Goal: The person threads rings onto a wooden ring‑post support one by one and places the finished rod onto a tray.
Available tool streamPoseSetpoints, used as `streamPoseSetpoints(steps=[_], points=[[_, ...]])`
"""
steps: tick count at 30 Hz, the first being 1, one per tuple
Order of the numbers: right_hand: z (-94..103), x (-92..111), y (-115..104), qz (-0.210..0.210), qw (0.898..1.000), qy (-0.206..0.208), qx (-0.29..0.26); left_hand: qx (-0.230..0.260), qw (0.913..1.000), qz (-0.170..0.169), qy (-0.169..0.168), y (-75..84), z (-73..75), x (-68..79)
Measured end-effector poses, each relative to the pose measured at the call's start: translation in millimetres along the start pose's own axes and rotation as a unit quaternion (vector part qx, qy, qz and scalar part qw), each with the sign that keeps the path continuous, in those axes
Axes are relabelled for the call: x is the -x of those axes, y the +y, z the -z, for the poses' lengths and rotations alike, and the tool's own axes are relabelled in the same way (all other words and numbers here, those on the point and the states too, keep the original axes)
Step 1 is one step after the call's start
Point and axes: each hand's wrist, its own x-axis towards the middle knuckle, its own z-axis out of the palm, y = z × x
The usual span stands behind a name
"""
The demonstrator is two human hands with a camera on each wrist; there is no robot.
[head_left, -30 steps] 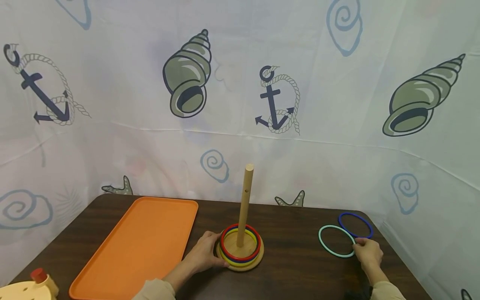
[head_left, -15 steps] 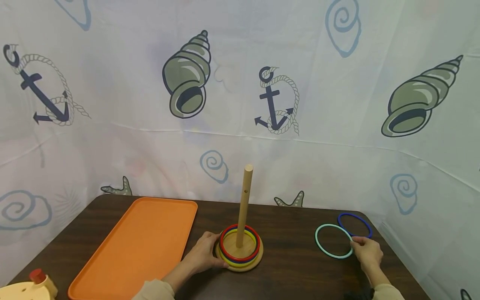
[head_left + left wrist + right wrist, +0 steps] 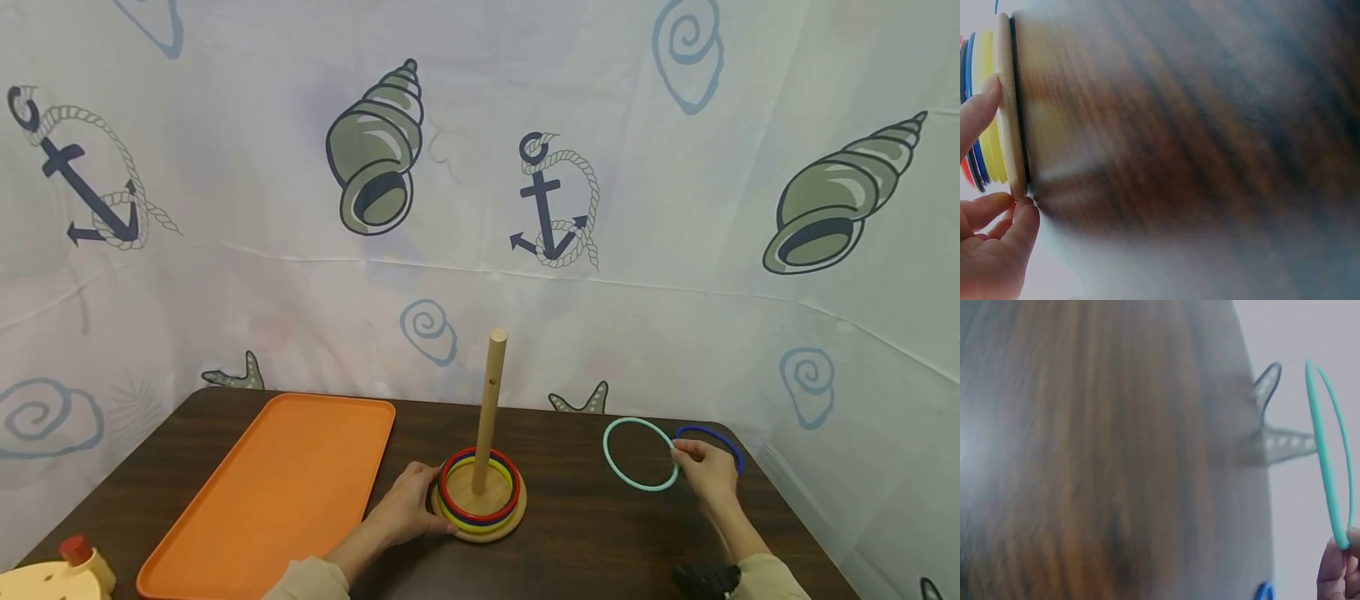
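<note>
The mint ring (image 3: 1323,456) extends left from the pinching right hand (image 3: 707,472).

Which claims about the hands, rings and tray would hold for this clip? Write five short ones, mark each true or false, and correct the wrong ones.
1. The right hand pinches the mint-green ring. True.
2. The left hand rests on the tray. False: the left hand grips the wooden base.
3. The red ring is the uppermost one around the peg. True.
4. The loose blue ring lies on the tray. False: the loose blue ring lies on the table, partly hidden behind the right hand.
5. In the head view, the orange tray is left of the wooden base. True.
</note>
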Motion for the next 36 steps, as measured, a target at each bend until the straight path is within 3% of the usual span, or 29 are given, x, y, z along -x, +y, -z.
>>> streamPoseSetpoints(steps=[6,9,16,22,28,36], points=[[-2.1,-2,-32,0.001,0.992,-0.042,-0.12,0.002,1.0,0.003,0.0,0.2,0.1,0.2],[-2.6,-2,-49,0.021,0.988,-0.042,-0.149,0.002,1.0,0.003,0.0,0.2,0.4,-0.1],[-0.7,2,-91,0.019,0.967,-0.065,-0.245,-0.011,0.9999,0.003,0.005,-0.9,-0.4,-0.1],[6.1,8,-125,0.034,0.957,-0.08,-0.276,-0.007,1.0,0.004,0.002,-1.2,-0.4,-0.2],[9.5,14,-153,0.058,0.934,-0.109,-0.335,-0.004,1.0,0.003,0.003,-0.1,-0.2,-0.1],[6.4,21,-184,0.079,0.924,-0.129,-0.351,-0.003,1.0,0.008,0.001,0.0,0.2,0.4]])
